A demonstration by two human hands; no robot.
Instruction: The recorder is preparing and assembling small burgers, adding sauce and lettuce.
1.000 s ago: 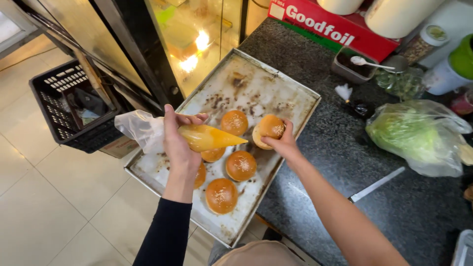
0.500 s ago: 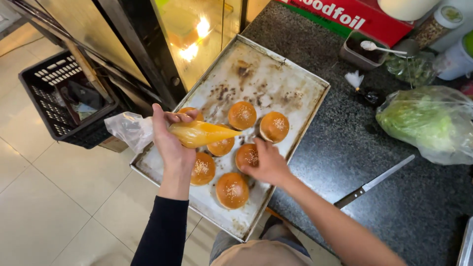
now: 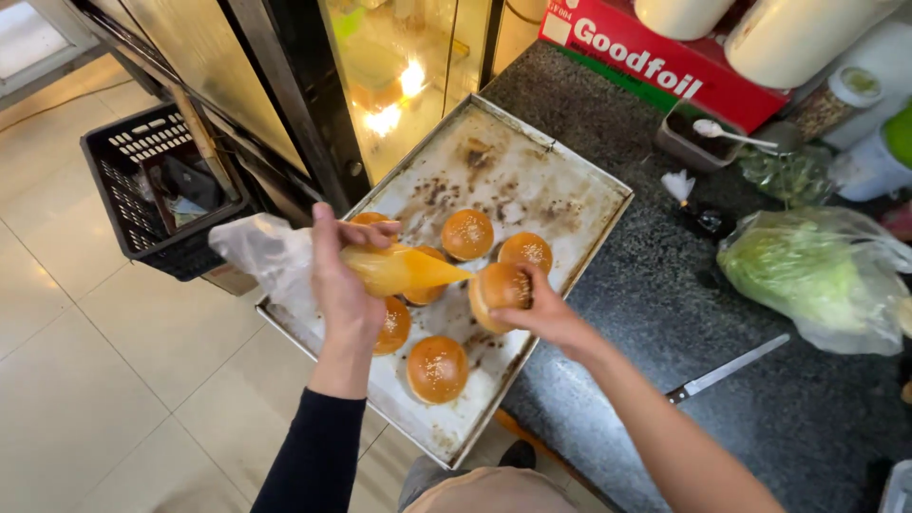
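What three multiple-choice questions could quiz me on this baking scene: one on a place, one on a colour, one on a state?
1. Where does the knife lie?
A. on the dark counter, right of the tray
B. on the tray
C. in the black crate

2. What colour is the filling in the piping bag?
A. white
B. orange-yellow
C. green

3. How is the bun in the right hand held?
A. flat on the tray
B. tilted up on its side, facing the bag's tip
C. inside the bag of greens

Answers: 1 A, the blade rests on the stone; 2 B, the colour shows through the plastic in the left hand; 3 B, its edge is lifted.
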